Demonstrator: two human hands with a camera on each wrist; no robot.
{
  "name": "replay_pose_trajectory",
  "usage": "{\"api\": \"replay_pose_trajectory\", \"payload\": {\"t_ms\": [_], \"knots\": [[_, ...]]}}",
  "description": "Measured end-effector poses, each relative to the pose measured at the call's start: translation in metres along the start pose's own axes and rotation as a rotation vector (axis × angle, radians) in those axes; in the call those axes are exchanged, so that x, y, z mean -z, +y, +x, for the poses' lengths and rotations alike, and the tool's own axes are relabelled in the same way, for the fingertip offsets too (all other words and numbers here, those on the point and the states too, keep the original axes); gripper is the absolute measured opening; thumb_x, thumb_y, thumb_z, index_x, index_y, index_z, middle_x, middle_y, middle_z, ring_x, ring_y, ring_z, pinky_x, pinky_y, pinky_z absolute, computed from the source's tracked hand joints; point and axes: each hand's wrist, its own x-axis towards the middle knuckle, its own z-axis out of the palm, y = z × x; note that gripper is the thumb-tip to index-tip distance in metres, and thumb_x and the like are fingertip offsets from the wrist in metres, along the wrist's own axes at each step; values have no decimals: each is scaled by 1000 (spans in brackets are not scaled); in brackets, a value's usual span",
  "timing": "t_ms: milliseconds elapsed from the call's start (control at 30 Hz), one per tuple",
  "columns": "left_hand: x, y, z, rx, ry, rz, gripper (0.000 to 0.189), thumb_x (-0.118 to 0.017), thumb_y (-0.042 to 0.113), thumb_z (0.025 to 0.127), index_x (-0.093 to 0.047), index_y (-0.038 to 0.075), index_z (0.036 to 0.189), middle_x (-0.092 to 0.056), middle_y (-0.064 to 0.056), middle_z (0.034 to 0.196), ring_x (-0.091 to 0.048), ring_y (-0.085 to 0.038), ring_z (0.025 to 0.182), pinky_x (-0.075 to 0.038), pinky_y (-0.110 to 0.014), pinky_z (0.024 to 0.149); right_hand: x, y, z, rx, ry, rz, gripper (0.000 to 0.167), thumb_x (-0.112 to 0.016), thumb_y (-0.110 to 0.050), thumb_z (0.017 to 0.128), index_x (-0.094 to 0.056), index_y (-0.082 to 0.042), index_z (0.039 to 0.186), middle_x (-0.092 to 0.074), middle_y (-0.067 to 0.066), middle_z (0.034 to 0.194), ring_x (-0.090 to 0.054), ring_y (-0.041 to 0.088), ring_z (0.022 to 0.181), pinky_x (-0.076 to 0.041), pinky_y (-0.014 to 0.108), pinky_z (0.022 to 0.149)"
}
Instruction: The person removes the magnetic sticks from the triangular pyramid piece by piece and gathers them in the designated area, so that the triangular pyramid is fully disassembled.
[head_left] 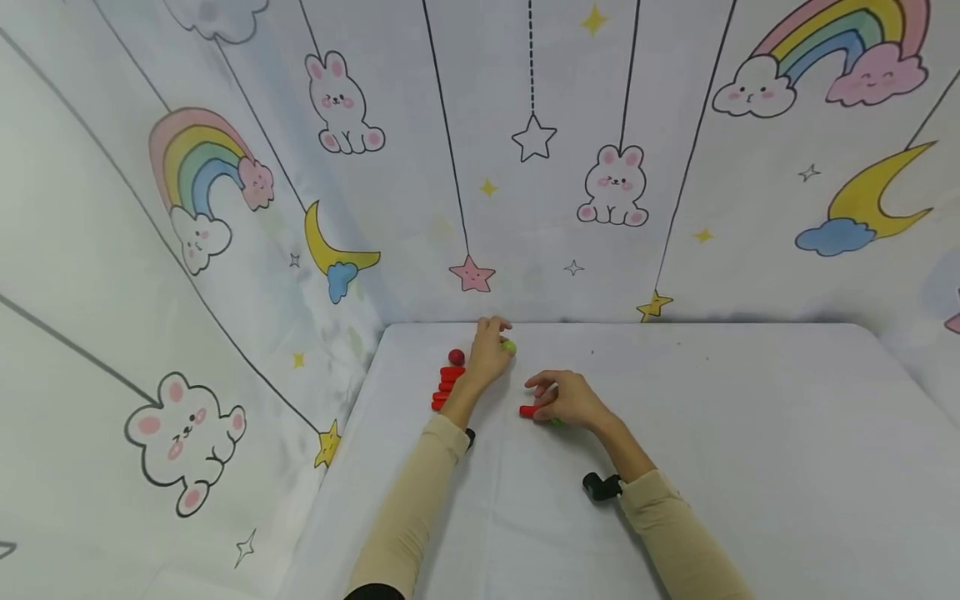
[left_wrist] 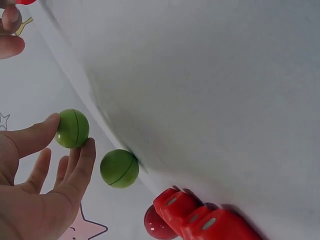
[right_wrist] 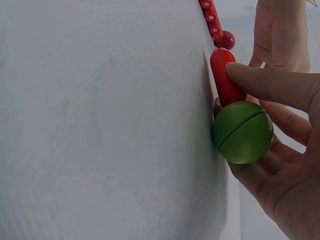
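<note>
My left hand (head_left: 489, 352) pinches a green ball (left_wrist: 73, 128), with a dark seam round it, between thumb and fingers near the far edge of the white table. A second green ball (left_wrist: 119, 168) sits on the tabletop beside those fingers. Closer to me and to the right, my right hand (head_left: 573, 400) grips a short red rounded bar (right_wrist: 228, 80) low over the table, thumb on one face. Against the bar's near end, by the palm, is another green ball (right_wrist: 243, 133). Its fingertips are partly hidden behind the bar and ball.
Left of my left forearm, several red bars (head_left: 447, 387) lie in a row, with a dark red ball (head_left: 457, 357) at its far end. A printed cloth wall (head_left: 420, 208) rises behind the white table (head_left: 735, 450). A black device (head_left: 600, 487) is strapped at my right wrist.
</note>
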Motion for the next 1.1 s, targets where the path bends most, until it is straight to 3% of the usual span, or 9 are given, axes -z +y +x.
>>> {"api": "replay_pose_trajectory", "payload": {"t_ms": [300, 600, 833, 1100], "knots": [[-4, -3, 2, 4, -2, 51, 43, -70, -4, 93, -57, 8, 132, -49, -13, 134, -64, -25, 115, -55, -36, 93, 1, -1, 0, 24, -23, 43, 51, -89, 5, 74, -73, -5, 121, -67, 7, 100, -71, 18, 86, -60, 32, 73], [-3, -1, 2, 18, -10, 29, 42, -68, -6, 93, -56, 4, 132, -48, -16, 138, -63, -28, 118, -55, -39, 97, 1, 3, 1, 50, -21, 11, 52, -90, 5, 72, -73, -5, 120, -67, 5, 98, -71, 17, 88, -60, 33, 74], [-6, -6, 4, 44, 0, 19, 50, -68, -6, 93, -51, 4, 139, -51, -14, 137, -64, -27, 118, -55, -38, 97, 11, 2, -3, 47, -54, -54, 56, -94, -4, 73, -71, -5, 123, -70, 7, 105, -71, 19, 98, -60, 37, 84], [4, 0, 2, 51, 22, -103, 54, -68, -8, 91, -49, 2, 141, -52, -16, 137, -64, -31, 123, -56, -39, 99, 32, 0, -10, 23, -89, -98, 58, -94, -12, 75, -69, -4, 127, -69, 11, 110, -70, 22, 101, -59, 40, 87]]}}
